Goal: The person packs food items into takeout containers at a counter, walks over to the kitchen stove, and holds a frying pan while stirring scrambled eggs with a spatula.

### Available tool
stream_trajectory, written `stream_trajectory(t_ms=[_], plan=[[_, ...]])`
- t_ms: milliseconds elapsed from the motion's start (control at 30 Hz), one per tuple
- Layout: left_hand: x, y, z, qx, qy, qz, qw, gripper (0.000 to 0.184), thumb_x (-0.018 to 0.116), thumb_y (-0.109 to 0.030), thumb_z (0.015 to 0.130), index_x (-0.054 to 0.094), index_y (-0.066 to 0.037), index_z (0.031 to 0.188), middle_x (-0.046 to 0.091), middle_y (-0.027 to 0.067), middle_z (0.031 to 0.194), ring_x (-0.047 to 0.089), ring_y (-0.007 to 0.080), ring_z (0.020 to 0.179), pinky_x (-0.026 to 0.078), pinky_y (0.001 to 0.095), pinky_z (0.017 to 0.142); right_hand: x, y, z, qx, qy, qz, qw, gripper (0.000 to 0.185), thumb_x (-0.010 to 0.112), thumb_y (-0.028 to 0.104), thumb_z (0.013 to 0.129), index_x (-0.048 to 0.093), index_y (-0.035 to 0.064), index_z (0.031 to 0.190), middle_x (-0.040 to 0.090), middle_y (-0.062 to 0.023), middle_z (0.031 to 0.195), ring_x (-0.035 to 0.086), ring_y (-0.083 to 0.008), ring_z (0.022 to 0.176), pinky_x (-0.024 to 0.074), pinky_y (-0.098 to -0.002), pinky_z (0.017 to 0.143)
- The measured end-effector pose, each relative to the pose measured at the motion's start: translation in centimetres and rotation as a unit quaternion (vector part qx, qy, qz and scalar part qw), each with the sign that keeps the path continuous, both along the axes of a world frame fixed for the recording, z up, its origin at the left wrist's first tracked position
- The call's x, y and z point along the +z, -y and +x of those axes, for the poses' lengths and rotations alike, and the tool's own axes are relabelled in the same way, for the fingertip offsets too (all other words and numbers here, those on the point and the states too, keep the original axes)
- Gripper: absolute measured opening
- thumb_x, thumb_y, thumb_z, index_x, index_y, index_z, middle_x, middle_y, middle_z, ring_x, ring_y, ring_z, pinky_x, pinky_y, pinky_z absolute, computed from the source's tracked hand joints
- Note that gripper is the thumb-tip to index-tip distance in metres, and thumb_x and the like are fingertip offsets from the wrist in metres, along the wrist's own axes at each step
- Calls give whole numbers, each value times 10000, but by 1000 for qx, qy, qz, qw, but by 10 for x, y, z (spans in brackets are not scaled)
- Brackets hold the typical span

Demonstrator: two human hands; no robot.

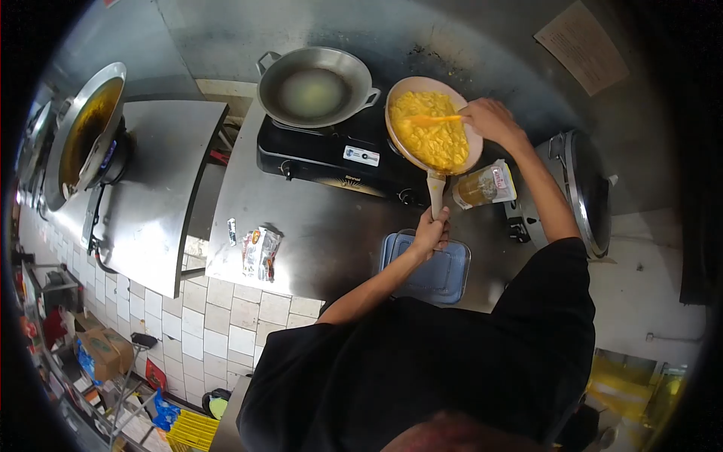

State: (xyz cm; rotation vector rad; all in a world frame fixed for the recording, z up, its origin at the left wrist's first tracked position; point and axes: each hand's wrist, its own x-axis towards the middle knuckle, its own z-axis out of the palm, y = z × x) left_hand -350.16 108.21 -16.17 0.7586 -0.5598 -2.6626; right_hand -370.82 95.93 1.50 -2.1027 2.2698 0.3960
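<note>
1. The fingers of the left hand (429,235) are wrapped around the pan handle (435,190).
2. The fingers of the right hand (491,120) are closed on an orange spatula (435,120), whose blade rests in the food.
3. The yellow food (431,147) looks like scrambled egg: soft, moist, broken into uneven lumps and spread over most of the pan's floor.
4. It lies in one pale pan (475,149) at the right end of a black stove (320,157); pale bare wall shows along the rim.
5. Counted on this stove: one pan, one wok (280,94) and two visible knobs. The wok has two loop handles and holds cloudy, pale liquid.
6. One pouch (482,187) with yellowish contents crowds the pan's lower right edge, beside the handle.
7. One blue lidded box (440,275) sits on the worktop (331,241) below the left hand; the left forearm covers part of it.
8. Towards the left lie crumpled packets (260,253), overlapping too closely to count, and one small sachet (232,231).
9. At far right stands a round, lidded cooker (576,192), partly hidden by the right arm.
</note>
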Motion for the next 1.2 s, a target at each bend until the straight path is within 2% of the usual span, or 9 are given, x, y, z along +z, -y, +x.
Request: stream_trajectory(t_ms=[133,267,367,500,600,800,933,1067,1200], plan=[[-5,1,0,-11,3,-6,1000,245,564,-346,996,407,-165,950,397,-39,685,308,36,470,258,220,384,-46,-19,1,-25,12,14,1000,209,608,209,900,734,67,987,685,-204,997,658,-399,963,509,-493,830],[-1,1,0,2,7,-11,1000,246,562,-334,998,404,-156,940,402,-40,675,312,34,469,269,225,381,-43,-15,-14,-77,-76,-47,993,196,588,157,891,727,28,938,690,-222,954,665,-414,953,517,-494,817],[-1,0,1,3,4,-9,1000,235,558,-322,1001,402,-158,938,398,-43,670,312,32,470,266,221,380,-5,-30,33,-96,40,-82,991,199,588,131,875,719,-12,917,691,-229,951,671,-409,948,520,-493,824],[-1,-3,0,-1,22,-6,1000,219,550,-313,1006,407,-160,945,389,-45,672,306,32,472,251,217,379,-53,-37,18,-73,-23,-33,997,229,585,133,868,703,-57,917,687,-254,951,676,-400,945,525,-483,830],[-1,4,-3,6,13,-6,1000,215,551,-312,1006,411,-160,946,379,-48,672,303,30,474,241,218,378,-42,-31,7,-150,-23,-119,981,232,551,113,869,702,-54,928,687,-255,976,675,-405,953,525,-483,834],[-2,-3,0,5,7,-17,1000,219,551,-309,1007,418,-151,935,372,-51,667,297,31,481,248,217,388,-73,-35,4,-146,-48,-76,985,243,518,78,847,711,-30,947,684,-264,1004,667,-424,979,536,-473,832],[-11,-2,-3,5,0,-18,1000,227,546,-320,1010,416,-140,962,379,-45,661,307,38,465,263,223,378,-34,-41,-17,-228,78,-78,967,274,535,133,855,702,-36,992,673,-274,1052,654,-430,1010,524,-500,860],[-11,-3,-5,2,9,-20,1000,228,543,-324,1012,416,-139,974,379,-44,658,308,42,455,265,226,372,-79,-43,-27,-214,-23,-41,976,286,557,191,872,707,17,1042,678,-234,1081,653,-396,1034,522,-494,868],[-10,-3,-2,-2,-2,-13,1000,228,542,-323,1012,414,-139,968,375,-44,660,307,42,461,266,225,378,-47,-52,-35,-218,103,-67,968,271,558,177,877,700,1,1025,665,-246,1109,642,-404,1054,504,-514,895]])
